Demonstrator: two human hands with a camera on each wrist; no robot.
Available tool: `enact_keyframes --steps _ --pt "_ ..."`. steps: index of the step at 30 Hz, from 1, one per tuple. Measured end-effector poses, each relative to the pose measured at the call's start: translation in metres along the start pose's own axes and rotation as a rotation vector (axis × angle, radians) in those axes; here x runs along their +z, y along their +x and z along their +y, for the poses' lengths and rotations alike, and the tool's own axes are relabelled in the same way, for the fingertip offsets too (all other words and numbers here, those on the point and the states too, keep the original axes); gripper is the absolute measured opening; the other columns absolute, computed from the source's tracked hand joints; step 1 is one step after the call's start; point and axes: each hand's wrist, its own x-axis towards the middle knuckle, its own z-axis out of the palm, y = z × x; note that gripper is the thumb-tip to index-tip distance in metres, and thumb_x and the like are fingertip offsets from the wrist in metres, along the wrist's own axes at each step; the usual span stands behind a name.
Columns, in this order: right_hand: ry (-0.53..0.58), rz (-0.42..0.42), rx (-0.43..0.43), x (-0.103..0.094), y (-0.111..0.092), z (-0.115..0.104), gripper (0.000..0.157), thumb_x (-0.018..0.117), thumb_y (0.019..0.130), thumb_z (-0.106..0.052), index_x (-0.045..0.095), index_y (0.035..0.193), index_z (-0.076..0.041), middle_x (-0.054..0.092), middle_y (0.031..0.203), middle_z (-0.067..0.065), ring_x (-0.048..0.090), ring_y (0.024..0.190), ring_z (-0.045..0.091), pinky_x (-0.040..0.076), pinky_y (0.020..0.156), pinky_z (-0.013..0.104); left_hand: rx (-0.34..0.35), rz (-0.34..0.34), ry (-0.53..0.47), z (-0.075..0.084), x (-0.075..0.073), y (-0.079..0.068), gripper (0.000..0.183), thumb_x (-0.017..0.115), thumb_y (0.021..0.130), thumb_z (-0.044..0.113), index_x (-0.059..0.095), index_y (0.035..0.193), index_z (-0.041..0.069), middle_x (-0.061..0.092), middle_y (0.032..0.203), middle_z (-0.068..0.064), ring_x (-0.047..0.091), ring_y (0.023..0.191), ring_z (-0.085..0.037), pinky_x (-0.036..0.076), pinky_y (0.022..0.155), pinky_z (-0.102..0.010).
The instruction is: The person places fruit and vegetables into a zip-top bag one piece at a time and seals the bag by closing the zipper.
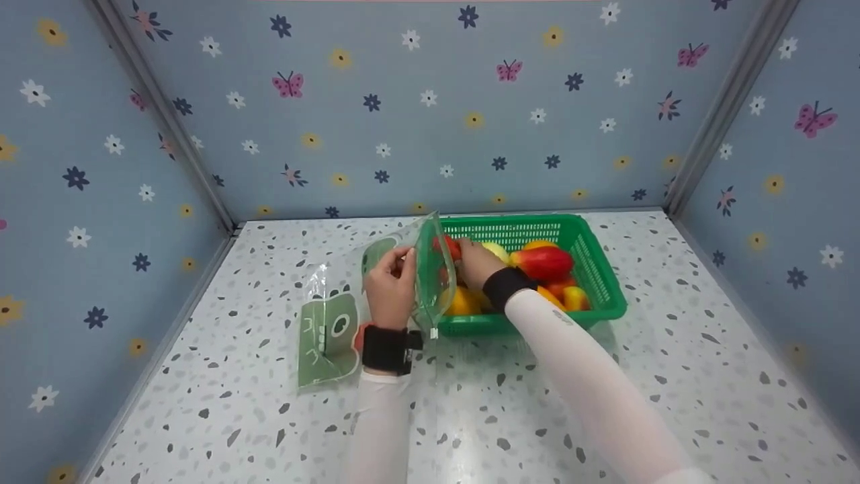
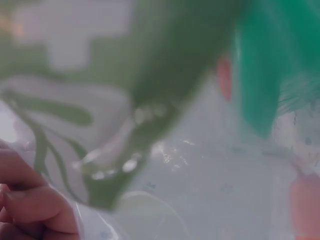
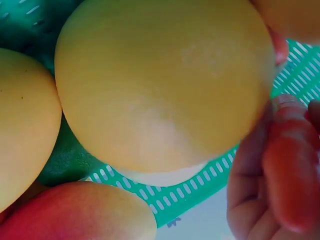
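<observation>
My left hand point(image 1: 392, 286) pinches the edge of a clear zip bag point(image 1: 430, 296) with a green cartoon print, its mouth facing right. In the left wrist view, curled fingers point(image 2: 40, 207) hold the bag's plastic point(image 2: 125, 165) at the lower left. My right hand point(image 1: 480, 263) reaches over the basket's left part, fingertips at the bag's mouth, holding a small red fruit point(image 1: 447, 247); its kind I cannot tell. In the right wrist view the right hand point(image 3: 250, 195) is beside a large yellow fruit point(image 3: 165, 90).
A green plastic basket point(image 1: 608, 306) holds mangoes, one of them a red-yellow mango point(image 1: 545, 262), and other fruit. Left of the left hand, a second clear bag point(image 1: 329, 336) with a green cartoon face lies on the speckled table point(image 1: 510, 417). Patterned walls point(image 1: 430, 134) enclose the table.
</observation>
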Motion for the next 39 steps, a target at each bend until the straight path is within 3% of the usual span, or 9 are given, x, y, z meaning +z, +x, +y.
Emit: enact_keyframes --steps 6,9,14,19,22,28,33,39 --pt "0.107 0.135 -0.059 -0.023 -0.011 0.004 0.048 0.052 0.109 -0.023 0.039 0.15 -0.001 0.06 0.135 0.021 0.062 0.114 0.034 0.051 0.106 0.047 0.0 0.012 0.004 0.0 0.0 0.0 0.015 0.069 0.098 0.012 0.077 0.1 -0.001 0.057 0.067 -0.008 0.045 0.06 -0.009 0.036 0.059 -0.02" --pt "0.157 0.192 -0.068 -0.036 -0.022 0.005 0.049 0.05 0.11 -0.026 0.039 0.15 -0.001 0.062 0.13 0.023 0.062 0.103 0.034 0.052 0.094 0.044 -0.003 0.008 -0.001 0.002 -0.001 -0.001 0.016 0.068 0.099 0.012 0.077 0.1 -0.001 0.056 0.065 -0.007 0.043 0.058 -0.008 0.035 0.058 -0.021" --pt "0.248 0.246 -0.081 -0.06 -0.048 0.003 0.049 0.048 0.11 -0.031 0.038 0.15 -0.004 0.064 0.123 0.022 0.056 0.084 0.028 0.046 0.075 0.036 -0.004 0.0 -0.006 0.002 -0.001 0.0 0.017 0.067 0.1 0.012 0.077 0.101 -0.001 0.055 0.064 -0.006 0.041 0.057 -0.007 0.033 0.057 -0.022" --pt "0.296 0.292 -0.166 -0.079 -0.079 -0.002 0.046 0.051 0.109 -0.024 0.04 0.15 -0.005 0.064 0.113 0.021 0.048 0.066 0.024 0.041 0.062 0.032 -0.006 0.0 -0.001 0.002 -0.001 0.001 0.018 0.067 0.1 0.013 0.077 0.101 -0.002 0.056 0.065 -0.008 0.042 0.058 -0.008 0.034 0.058 -0.022" --pt "0.298 0.268 -0.226 -0.086 -0.096 -0.005 0.044 0.054 0.108 -0.021 0.043 0.148 -0.007 0.063 0.113 0.02 0.048 0.066 0.026 0.042 0.062 0.033 -0.01 -0.001 -0.002 0.001 0.0 0.001 0.019 0.067 0.1 0.013 0.077 0.101 -0.003 0.056 0.065 -0.008 0.042 0.058 -0.008 0.034 0.058 -0.021" --pt "0.208 0.123 -0.277 -0.081 -0.112 -0.008 0.04 0.058 0.105 -0.019 0.049 0.144 -0.01 0.067 0.124 0.015 0.06 0.087 0.027 0.052 0.078 0.035 -0.006 0.002 -0.019 0.001 0.0 0.002 0.018 0.067 0.099 0.011 0.076 0.101 -0.004 0.055 0.065 -0.007 0.043 0.058 -0.009 0.034 0.058 -0.021" --pt "0.142 0.019 -0.276 -0.065 -0.11 -0.017 0.035 0.062 0.103 -0.022 0.054 0.136 -0.014 0.069 0.117 0.009 0.061 0.081 0.023 0.055 0.079 0.035 -0.017 0.007 -0.013 0.002 0.001 0.002 0.017 0.069 0.099 0.013 0.077 0.101 -0.002 0.055 0.066 -0.006 0.043 0.059 -0.009 0.035 0.058 -0.021" --pt "0.042 -0.017 -0.341 -0.044 -0.093 -0.039 0.031 0.065 0.102 -0.023 0.056 0.129 -0.01 0.071 0.12 0.01 0.066 0.091 0.024 0.06 0.089 0.038 -0.031 -0.009 -0.01 0.003 0.0 -0.001 0.018 0.068 0.099 0.015 0.077 0.102 0.0 0.056 0.065 -0.005 0.044 0.057 -0.008 0.037 0.056 -0.021"
